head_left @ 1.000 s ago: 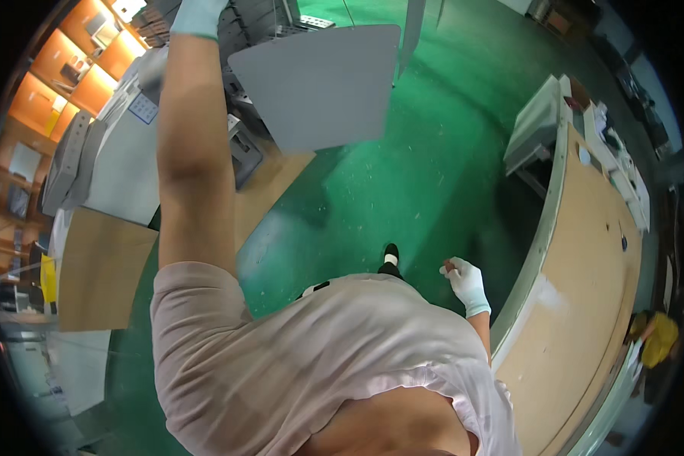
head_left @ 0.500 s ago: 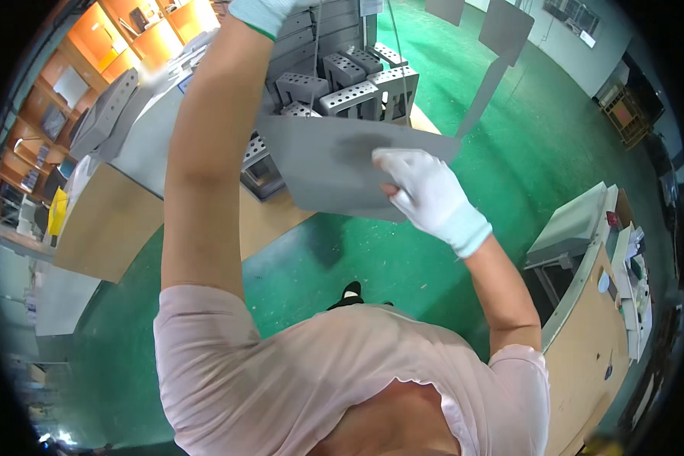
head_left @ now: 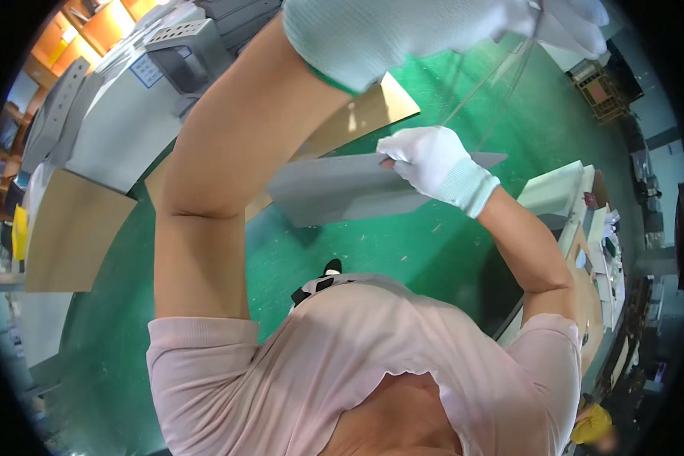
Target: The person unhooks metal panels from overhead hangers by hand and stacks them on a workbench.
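Below the person's raised arms spreads a green floor (head_left: pixel 441 251), the largest thing in view, with a pale grey machine cabinet (head_left: pixel 121 129) standing at its upper left and brown board sheets (head_left: pixel 72 228) lying beside and in front of that cabinet. Along the right edge runs a long work surface (head_left: pixel 585 251) carrying small items too tiny to make out. Held up in the air between these, well above the floor, is a flat grey sheet panel (head_left: pixel 342 190), seen nearly edge-on and tilted slightly, its long side running left to right across the middle of the view. The right hand (head_left: pixel 433 163), in a white glove, grips the panel near its right end: the fingers (head_left: pixel 406 148) curl over the upper edge and close down on it, so the panel passes under the knuckles and sticks out a short way past the wrist on the right. The left hand (head_left: pixel 562 19), also in a white glove with a pale green cuff, is lifted high at the top of the frame, the bare forearm crossing in front of the panel's left part. Its fingers sit at the picture's rim around the upper ends of thin grey strips (head_left: pixel 494 83) that slant down toward the panel; whether they are clamped on them cannot be told.
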Demonstrator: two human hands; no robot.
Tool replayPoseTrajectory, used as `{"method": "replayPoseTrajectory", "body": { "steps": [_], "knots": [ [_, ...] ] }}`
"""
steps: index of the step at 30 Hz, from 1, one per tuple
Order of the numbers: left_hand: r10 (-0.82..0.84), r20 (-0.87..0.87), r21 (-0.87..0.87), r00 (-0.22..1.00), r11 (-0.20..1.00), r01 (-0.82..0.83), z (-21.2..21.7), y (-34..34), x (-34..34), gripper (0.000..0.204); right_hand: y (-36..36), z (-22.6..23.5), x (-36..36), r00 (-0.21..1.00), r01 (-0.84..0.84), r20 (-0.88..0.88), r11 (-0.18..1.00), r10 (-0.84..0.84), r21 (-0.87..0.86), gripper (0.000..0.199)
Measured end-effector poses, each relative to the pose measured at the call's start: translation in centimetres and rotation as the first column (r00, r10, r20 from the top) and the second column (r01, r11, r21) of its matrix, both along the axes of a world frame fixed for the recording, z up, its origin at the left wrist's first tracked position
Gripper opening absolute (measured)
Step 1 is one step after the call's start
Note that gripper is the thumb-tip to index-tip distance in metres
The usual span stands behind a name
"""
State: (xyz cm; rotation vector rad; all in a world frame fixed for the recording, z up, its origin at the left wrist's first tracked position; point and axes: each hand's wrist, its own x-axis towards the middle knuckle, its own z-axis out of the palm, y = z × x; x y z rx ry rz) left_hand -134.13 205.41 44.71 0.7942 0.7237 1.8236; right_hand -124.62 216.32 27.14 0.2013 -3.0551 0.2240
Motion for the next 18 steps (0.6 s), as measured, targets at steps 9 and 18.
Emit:
{"method": "replayPoseTrajectory", "body": {
  "steps": [9,18],
  "knots": [
    [0.272,0.091,0.272,0.958,0.919,-0.287,-4.2,5.7,-0.2,0.042,0.1,2.1,2.9,0.969,0.192,-0.128,0.971,-0.210,-0.143,0.006],
    [0.533,0.232,0.390,0.814,0.715,-0.580,-11.3,4.8,-10.8,0.046,2.1,-8.2,7.2,0.733,0.670,0.214,0.633,-0.645,-0.387,0.026]
  ]
}}
